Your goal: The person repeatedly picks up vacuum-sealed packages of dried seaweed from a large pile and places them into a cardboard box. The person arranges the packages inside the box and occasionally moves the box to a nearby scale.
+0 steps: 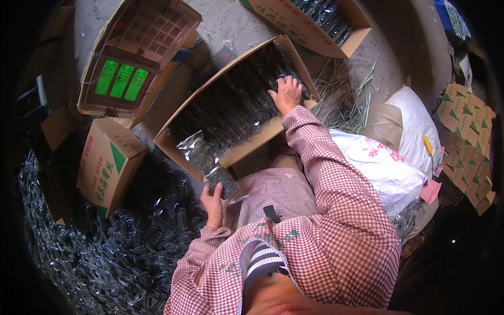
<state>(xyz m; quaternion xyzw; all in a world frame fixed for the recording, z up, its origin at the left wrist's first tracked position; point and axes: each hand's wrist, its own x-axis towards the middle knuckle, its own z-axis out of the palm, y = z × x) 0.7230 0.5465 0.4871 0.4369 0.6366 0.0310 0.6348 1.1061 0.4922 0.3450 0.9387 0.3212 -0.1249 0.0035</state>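
Observation:
A long open cardboard box (254,143) lies before me, packed with a row of clear plastic packets of dark dried strands (230,108). My left hand (213,204) grips the lower end of one such packet (206,157), thumb on its near face. This packet slants across the box's near left corner, its film shining. On the packets at the box's far right end rests my right hand (288,94), palm down, thumb apart from the curled fingers. I see nothing held in it.
A scale (122,78) with a lit green display stands at upper left, above a small cardboard carton (106,165). Loose packets (118,252) heap at lower left. Another filled box (307,27) is at the top. White sacks (374,165) and printed flattened cardboard (466,141) lie right.

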